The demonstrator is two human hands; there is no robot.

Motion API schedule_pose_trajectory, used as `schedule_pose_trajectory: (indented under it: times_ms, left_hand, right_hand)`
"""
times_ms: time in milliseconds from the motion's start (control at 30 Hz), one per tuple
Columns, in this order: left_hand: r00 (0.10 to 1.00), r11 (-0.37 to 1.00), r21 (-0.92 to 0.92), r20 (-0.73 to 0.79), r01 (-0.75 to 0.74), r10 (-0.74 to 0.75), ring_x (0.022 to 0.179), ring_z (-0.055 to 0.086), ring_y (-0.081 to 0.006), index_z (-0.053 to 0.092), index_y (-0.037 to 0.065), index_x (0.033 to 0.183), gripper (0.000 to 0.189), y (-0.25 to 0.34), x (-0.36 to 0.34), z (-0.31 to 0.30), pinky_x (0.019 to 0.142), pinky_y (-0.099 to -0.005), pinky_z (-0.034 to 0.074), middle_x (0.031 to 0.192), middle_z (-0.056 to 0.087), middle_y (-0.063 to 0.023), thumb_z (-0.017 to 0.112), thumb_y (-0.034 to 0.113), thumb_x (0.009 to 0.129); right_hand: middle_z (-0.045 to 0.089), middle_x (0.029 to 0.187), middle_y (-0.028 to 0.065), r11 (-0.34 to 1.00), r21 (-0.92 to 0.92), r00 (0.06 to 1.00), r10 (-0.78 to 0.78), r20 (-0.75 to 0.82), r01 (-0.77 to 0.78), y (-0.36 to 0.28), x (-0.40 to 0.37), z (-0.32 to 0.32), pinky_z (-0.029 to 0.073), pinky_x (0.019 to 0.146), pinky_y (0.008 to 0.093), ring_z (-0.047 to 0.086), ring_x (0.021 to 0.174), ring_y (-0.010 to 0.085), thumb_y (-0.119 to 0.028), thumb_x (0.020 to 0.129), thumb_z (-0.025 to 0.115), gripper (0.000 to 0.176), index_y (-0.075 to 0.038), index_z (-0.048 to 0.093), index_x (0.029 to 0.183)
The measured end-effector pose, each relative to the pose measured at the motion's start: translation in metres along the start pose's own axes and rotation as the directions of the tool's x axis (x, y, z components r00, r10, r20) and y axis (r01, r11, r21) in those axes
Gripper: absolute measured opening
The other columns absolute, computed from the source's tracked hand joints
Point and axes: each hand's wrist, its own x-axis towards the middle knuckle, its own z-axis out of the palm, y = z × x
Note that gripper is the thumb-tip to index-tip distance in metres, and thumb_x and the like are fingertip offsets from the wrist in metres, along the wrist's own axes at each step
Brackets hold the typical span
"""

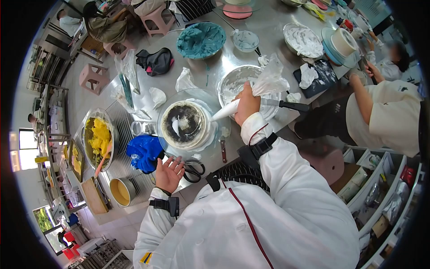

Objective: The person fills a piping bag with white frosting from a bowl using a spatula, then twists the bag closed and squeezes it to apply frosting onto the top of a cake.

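My right hand (247,104) is wrapped round a white piping bag (272,80), whose tip points left at the edge of a round cake form (183,124). The form has a dark top with a white smear on it and white cream around its side. It sits on a glass turntable (164,139). My left hand (169,174) is empty, palm up with fingers spread, just below the turntable. Black-handled scissors (194,171) lie beside it. Behind my right hand stands a metal bowl (226,85) smeared with white cream, with a black-handled spatula (293,106) across its rim.
Left of the turntable are a blue cloth (142,153), a bowl of yellow cream (99,136) and a cake tin (122,192). A bowl of teal cream (201,40) stands further back. A red-handled knife (223,151) lies nearby. Another person (380,107) stands at the right.
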Motion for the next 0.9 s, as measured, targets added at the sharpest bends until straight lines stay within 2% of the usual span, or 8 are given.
schedule_pose_trajectory:
  times_ms: [100,267,500,600,700,733,800,900]
  left_hand:
    - [0.996,0.996,0.043,0.045,0.077,-0.079,0.11,0.058,-0.031,0.038,0.006,0.132,0.067,0.002,-0.006,0.01,0.091,-0.044,0.047,0.127,0.056,-0.0148,0.041,0.06,0.095]
    - [0.999,0.999,-0.033,0.004,-0.037,0.038,0.105,0.058,-0.0285,0.044,0.006,0.12,0.057,-0.001,-0.001,0.005,0.088,-0.0424,0.048,0.127,0.056,-0.0137,0.045,0.057,0.095]
    - [0.995,0.996,0.029,-0.042,-0.087,0.089,0.113,0.053,-0.0284,0.042,0.007,0.122,0.058,0.001,0.0,0.0,0.092,-0.0419,0.044,0.128,0.055,-0.015,0.043,0.058,0.095]
    - [0.995,0.996,0.012,-0.05,0.092,-0.091,0.116,0.053,-0.0362,0.034,0.007,0.127,0.063,0.0,-0.008,0.01,0.095,-0.0468,0.043,0.127,0.054,-0.0221,0.038,0.061,0.095]
    - [0.993,0.995,0.015,0.072,0.094,-0.095,0.113,0.056,-0.037,0.035,0.007,0.127,0.064,-0.002,-0.002,-0.001,0.092,-0.0472,0.045,0.131,0.051,-0.0238,0.038,0.062,0.095]
    - [0.995,0.996,0.021,0.056,0.084,-0.085,0.113,0.056,-0.0361,0.035,0.007,0.128,0.064,0.0,0.002,-0.004,0.092,-0.0463,0.046,0.131,0.052,-0.0233,0.039,0.062,0.094]
    - [0.999,0.999,0.02,-0.007,0.036,-0.036,0.112,0.056,-0.0343,0.036,0.006,0.13,0.066,0.003,0.001,-0.004,0.09,-0.0433,0.047,0.13,0.052,-0.0221,0.039,0.062,0.095]
    - [0.999,1.0,0.003,-0.037,0.012,-0.012,0.112,0.055,-0.0298,0.035,0.007,0.134,0.066,-0.004,0.0,-0.006,0.088,-0.0398,0.047,0.131,0.052,-0.0173,0.038,0.061,0.096]
  right_hand:
    - [0.048,0.063,0.0034,1.0,0.004,1.0,-0.002,0.001,0.002,0.001,0.002,0.001,0.043,0.055,0.039,0.048,0.056,0.0178,-0.03,0.095,0.051,0.028,-0.005,0.051,0.082]
    - [0.05,0.064,0.0044,1.0,-0.017,1.0,0.019,-0.005,-0.019,-0.001,-0.001,0.002,0.044,0.056,0.0402,0.049,0.056,0.0186,-0.03,0.096,0.05,0.028,-0.005,0.051,0.082]
    - [0.052,0.064,0.0063,1.0,0.003,1.0,-0.013,0.025,0.013,0.0,0.001,0.002,0.044,0.056,0.0404,0.051,0.057,0.02,-0.03,0.096,0.05,0.029,-0.003,0.052,0.085]
    - [0.052,0.066,0.0065,1.0,0.008,0.999,0.016,0.041,-0.016,0.001,0.003,0.001,0.045,0.058,0.0398,0.051,0.058,0.0204,-0.032,0.096,0.052,0.03,-0.003,0.054,0.089]
    - [0.051,0.067,0.0042,0.998,0.035,0.997,-0.048,-0.066,0.05,0.014,0.018,0.001,0.045,0.059,0.0379,0.05,0.058,0.0195,-0.037,0.094,0.057,0.027,-0.01,0.057,0.092]
    - [0.045,0.063,0.0008,0.999,0.047,0.999,-0.02,-0.043,0.022,0.017,0.023,0.001,0.043,0.054,0.0363,0.048,0.058,0.0164,-0.036,0.092,0.062,0.03,-0.015,0.047,0.075]
    - [0.044,0.063,0.0009,0.992,0.09,0.996,0.091,0.013,-0.092,0.006,0.01,0.009,0.044,0.056,0.0385,0.049,0.058,0.0173,-0.038,0.091,0.063,0.035,-0.016,0.045,0.07]
    - [0.046,0.061,0.0028,1.0,0.022,1.0,0.002,-0.015,-0.001,0.002,0.002,0.004,0.045,0.055,0.0383,0.049,0.056,0.0187,-0.037,0.092,0.06,0.036,-0.013,0.046,0.07]
